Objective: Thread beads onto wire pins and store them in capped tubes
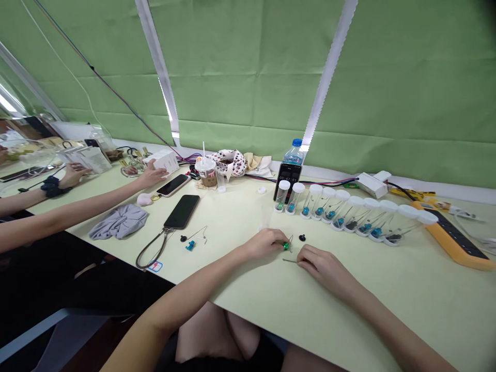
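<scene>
At the middle of the table, my left hand (pixel 267 244) pinches a small green piece (pixel 285 246) between its fingertips. A thin bent wire (pixel 291 243) stands up beside this piece; whether the two are joined I cannot tell. Just to the right, my right hand (pixel 320 266) has its fingers closed on a thin metal rod (pixel 289 260), whose free end points left. A small black cap-like piece (pixel 302 237) lies beyond my right hand. Farther left lie a blue piece (pixel 189 246), another black piece (pixel 183 238) and a bent wire (pixel 200 236).
Several white-capped clear vials (pixel 312 201) with blue, green or dark pieces stand in a row, before a propped phone (pixel 289 178) and water bottle (pixel 293 152). An orange power strip (pixel 453 237) lies right. Left are phones (pixel 182 212), a cup (pixel 208 173) and another person's hand (pixel 152 175).
</scene>
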Tool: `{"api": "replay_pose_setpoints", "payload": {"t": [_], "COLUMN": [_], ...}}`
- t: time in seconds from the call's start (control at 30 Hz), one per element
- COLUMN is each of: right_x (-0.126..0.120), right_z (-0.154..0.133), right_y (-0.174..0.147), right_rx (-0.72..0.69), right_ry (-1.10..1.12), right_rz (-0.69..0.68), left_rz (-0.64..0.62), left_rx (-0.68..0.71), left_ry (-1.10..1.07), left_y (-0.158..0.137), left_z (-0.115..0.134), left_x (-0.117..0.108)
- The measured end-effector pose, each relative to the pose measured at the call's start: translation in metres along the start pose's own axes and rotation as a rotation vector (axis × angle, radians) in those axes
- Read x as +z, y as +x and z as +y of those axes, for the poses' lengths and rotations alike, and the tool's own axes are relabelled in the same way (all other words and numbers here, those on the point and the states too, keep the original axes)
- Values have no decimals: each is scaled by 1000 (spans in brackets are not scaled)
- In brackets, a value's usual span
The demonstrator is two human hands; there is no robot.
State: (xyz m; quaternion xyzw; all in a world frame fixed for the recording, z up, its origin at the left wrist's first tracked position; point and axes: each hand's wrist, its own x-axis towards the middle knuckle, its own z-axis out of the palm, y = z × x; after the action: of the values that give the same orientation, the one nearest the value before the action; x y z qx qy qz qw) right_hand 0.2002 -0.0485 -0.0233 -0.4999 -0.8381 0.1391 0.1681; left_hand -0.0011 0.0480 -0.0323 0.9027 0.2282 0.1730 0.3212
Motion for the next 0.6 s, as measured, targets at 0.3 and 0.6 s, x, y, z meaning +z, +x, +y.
{"api": "replay_pose_setpoints", "payload": {"t": [0.3,0.6], "right_x": [1,0], "right_z": [1,-1], "right_y": [2,1], "right_rx": [48,76], "right_ry": [159,210], "right_rz": [59,160], "left_rz": [46,69], "left_rx": [-271,-282], "left_ry": [-289,-475], "left_y": [-8,-7], "left_z": [4,9], "left_x": [4,-1]}}
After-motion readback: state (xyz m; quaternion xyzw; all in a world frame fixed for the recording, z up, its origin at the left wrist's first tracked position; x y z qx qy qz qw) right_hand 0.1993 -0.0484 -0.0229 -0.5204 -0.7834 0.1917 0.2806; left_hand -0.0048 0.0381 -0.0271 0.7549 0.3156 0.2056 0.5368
